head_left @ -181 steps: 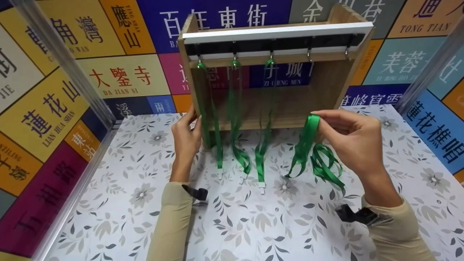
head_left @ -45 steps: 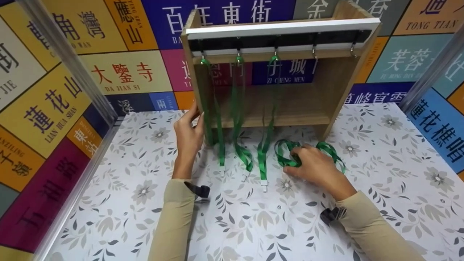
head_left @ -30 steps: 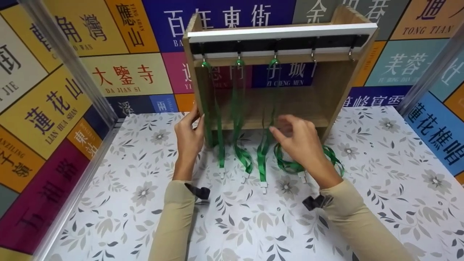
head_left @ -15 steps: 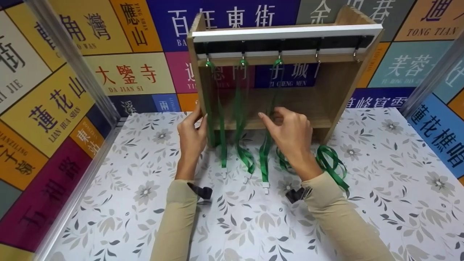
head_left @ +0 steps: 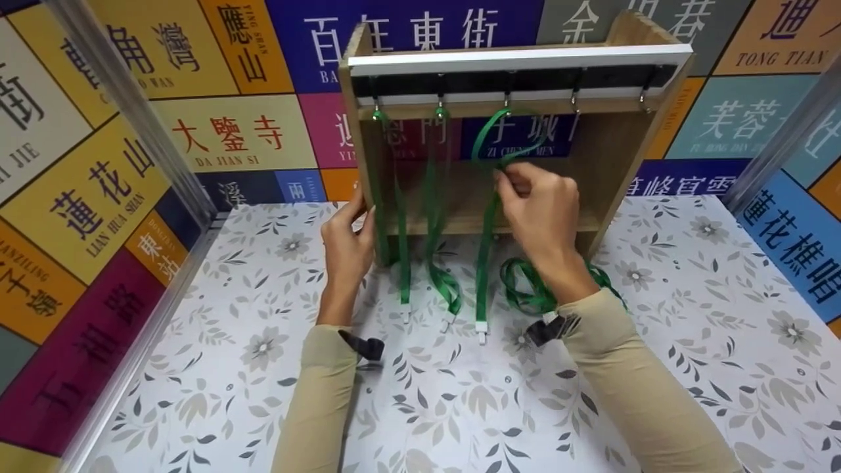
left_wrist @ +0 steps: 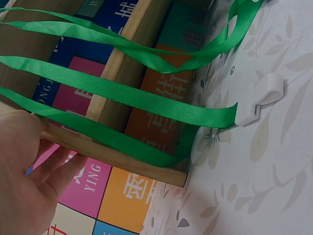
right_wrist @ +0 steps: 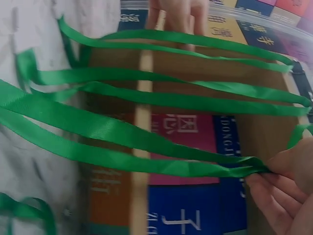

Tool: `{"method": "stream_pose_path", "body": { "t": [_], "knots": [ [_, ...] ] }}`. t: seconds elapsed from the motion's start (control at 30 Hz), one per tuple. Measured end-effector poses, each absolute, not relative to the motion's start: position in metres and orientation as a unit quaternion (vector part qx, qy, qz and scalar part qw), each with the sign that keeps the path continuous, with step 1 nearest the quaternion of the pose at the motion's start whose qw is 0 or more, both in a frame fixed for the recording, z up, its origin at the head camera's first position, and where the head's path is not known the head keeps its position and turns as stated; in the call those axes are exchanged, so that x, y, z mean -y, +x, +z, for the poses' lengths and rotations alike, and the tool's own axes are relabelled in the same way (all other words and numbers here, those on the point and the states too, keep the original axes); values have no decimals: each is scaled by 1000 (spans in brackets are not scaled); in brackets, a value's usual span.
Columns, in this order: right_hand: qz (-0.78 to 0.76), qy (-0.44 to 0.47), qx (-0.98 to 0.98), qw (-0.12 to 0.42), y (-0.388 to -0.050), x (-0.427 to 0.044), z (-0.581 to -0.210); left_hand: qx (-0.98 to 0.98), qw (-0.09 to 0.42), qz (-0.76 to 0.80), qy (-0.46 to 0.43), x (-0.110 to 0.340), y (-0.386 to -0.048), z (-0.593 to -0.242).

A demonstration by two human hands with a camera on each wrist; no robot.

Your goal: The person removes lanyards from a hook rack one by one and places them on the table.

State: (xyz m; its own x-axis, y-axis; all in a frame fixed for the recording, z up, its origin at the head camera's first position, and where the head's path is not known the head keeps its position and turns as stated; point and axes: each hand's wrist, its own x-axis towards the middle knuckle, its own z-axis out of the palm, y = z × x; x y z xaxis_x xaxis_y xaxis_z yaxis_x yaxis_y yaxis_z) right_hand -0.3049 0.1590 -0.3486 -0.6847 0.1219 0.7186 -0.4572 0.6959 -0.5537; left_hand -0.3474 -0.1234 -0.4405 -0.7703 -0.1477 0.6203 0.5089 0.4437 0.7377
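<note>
A wooden rack [head_left: 519, 58] with several metal hooks stands on the table. Green lanyards hang from its three leftmost hooks: the left one [head_left: 403, 263], the middle one [head_left: 431, 203] and the third [head_left: 484, 276]. My right hand [head_left: 542, 210] pinches the third lanyard below its hook, and the loop above the fingers bows out wide. In the right wrist view, both strands of that lanyard [right_wrist: 161, 165] gather between thumb and fingers of the right hand [right_wrist: 286, 188]. My left hand [head_left: 347, 246] holds the rack's left side panel [left_wrist: 112, 154], seen also beside the left hand [left_wrist: 29, 176] in the left wrist view.
Two coiled green lanyards lie on the table right of the hanging ones, the nearer one [head_left: 519, 289] with a white clip, the other [head_left: 601, 279] partly behind the right forearm. The two rightmost hooks, one of them [head_left: 644, 104], hold nothing. Patterned walls [head_left: 243, 135] enclose the table [head_left: 263, 407].
My right hand has let go of a coiled lanyard on the table, moved up and left, and taken hold of the third hanging lanyard. The left hand has stayed on the rack.
</note>
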Motion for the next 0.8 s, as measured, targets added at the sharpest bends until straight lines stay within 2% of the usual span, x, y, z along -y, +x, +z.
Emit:
{"method": "stream_pose_path", "body": {
  "t": [0.2,0.47,0.67,0.8],
  "knots": [
    [382,101,830,393,-304,-164,-327,794,310,-511,-111,123,-347,-441],
    [371,124,838,380,-283,-168,-336,798,303,-510,-109,123,-346,-440],
    [374,147,854,331,-248,-171,-338,789,306,-520,-115,124,-347,-439],
    [379,163,867,277,-228,-174,-341,790,302,-522,-111,124,-348,-441]
  ]
}}
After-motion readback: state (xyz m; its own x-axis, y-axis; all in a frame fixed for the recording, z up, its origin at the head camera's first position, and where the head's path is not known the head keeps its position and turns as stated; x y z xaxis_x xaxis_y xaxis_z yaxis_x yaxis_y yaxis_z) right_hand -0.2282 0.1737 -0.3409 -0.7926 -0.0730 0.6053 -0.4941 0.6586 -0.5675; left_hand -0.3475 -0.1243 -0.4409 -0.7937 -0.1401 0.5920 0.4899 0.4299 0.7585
